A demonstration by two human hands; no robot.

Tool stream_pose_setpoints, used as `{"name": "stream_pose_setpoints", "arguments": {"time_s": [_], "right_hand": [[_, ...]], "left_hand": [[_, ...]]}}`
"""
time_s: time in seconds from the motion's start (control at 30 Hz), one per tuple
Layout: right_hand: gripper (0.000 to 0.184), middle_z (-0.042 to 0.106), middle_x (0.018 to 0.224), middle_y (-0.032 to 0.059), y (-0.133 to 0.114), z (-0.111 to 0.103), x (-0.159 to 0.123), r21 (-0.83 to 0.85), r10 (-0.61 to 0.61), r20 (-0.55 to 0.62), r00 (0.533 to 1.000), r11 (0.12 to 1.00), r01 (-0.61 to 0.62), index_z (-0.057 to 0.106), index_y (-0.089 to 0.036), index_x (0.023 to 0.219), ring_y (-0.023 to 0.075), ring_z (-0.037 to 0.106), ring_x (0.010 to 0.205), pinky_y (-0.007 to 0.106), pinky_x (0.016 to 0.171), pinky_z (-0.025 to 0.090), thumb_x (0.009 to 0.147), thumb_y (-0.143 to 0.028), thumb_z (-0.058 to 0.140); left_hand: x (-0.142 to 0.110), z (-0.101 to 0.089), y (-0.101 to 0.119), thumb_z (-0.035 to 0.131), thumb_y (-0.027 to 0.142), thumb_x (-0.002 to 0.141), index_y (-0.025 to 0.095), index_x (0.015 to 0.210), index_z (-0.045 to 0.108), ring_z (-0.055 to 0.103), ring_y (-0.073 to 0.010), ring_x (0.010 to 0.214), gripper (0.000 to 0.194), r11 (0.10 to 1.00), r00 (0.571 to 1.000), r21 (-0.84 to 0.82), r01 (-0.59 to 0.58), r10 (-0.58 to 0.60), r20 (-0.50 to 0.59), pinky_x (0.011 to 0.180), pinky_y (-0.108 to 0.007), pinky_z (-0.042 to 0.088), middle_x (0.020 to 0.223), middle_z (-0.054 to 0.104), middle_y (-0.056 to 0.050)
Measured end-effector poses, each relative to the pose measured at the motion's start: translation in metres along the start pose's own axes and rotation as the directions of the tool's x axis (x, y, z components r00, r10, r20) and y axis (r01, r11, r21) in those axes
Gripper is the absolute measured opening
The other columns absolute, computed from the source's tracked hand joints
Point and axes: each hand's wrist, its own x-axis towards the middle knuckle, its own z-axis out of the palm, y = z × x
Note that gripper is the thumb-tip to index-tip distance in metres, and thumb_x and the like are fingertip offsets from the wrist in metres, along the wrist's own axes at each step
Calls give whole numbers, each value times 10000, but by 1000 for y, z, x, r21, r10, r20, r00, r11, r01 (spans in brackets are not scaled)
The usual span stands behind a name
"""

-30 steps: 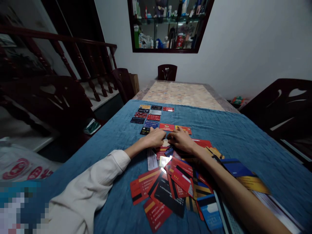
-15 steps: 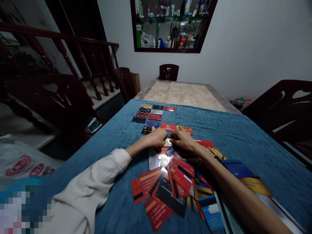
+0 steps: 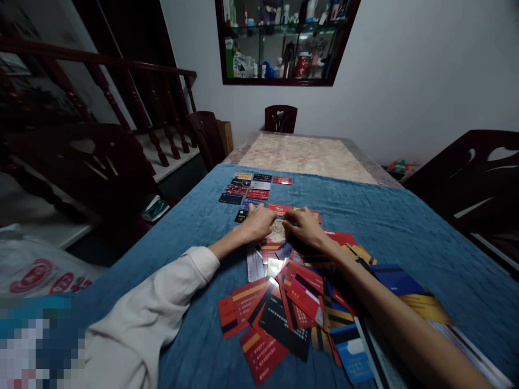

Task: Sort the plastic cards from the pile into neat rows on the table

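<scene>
My left hand (image 3: pixel 258 223) and my right hand (image 3: pixel 303 226) face each other over the far side of a pile of plastic cards. A pale card (image 3: pixel 278 232) is pinched between them, its edges hidden by my fingers. Below it spreads the pile, with red cards (image 3: pixel 263 356), a black card (image 3: pixel 286 328) and a blue card (image 3: pixel 352 354). Just beyond my hands lie cards laid out face up, among them a red card (image 3: pixel 279 208), a blue card (image 3: pixel 252 203) and a black card (image 3: pixel 241 215), partly covered by my left hand.
A blue cloth (image 3: pixel 186 308) covers the near part of the table (image 3: pixel 300 154). Larger blue-and-gold card or booklet (image 3: pixel 405 286) lies under my right forearm. Chairs (image 3: pixel 280 119) stand around, and a white plastic bag (image 3: pixel 44 270) is at the left.
Both hands have moved slightly up and away from me with the pale card, which has tilted and lost its bright glare. The pile has not moved.
</scene>
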Motion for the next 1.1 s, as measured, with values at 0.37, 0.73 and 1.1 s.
{"name": "stream_pose_setpoints", "arguments": {"time_s": [0.37,0.73,1.1], "right_hand": [[283,687,1085,90,0,-12,-10,-4,-191,-78,979,982,191,674,-243,1118,274,538,1010,406,887,374,902,-402,582],[330,652,1226,124,7,-25,-45,-218,-397,-103,912,904,369,674,-240,1195,305,487,1145,463,929,346,894,-337,579],[260,766,1038,59,15,-25,-43,-186,-368,-191,910,924,335,744,-278,1049,249,560,1081,450,978,306,964,-263,499]], "left_hand": [[5,-3,-3,445,38,797,150,924,713,541,-279,1008,317,993,997,-102,55,-60,-40,853,-405,362,949,710,-114],[3,2,2,442,23,746,157,802,681,578,-234,895,279,988,999,-155,21,-25,-26,794,-332,365,840,700,-74],[1,-1,6,454,176,880,183,954,783,662,-241,935,337,980,999,-197,2,-10,-37,826,-332,404,927,768,-88]]}}
